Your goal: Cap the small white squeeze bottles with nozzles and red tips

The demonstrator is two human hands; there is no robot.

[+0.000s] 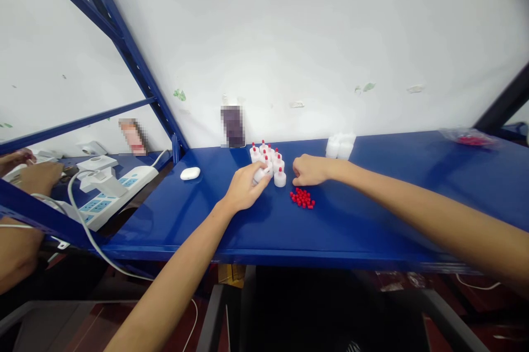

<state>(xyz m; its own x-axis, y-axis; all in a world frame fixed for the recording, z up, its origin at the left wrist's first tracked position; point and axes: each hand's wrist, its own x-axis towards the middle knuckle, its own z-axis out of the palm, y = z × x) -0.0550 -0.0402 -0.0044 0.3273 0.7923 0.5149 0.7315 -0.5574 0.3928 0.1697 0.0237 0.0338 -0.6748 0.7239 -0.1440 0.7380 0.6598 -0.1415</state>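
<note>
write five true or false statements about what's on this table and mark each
1. The left hand holds a white bottle. True.
2. The loose red caps lie on the blue table. True.
3. The right hand is near the loose red caps. True.
4. Nothing white lies left of the left hand. False: a white case does.
5. Every tip in view is blue. False: the standing bottles have red tips.
</note>
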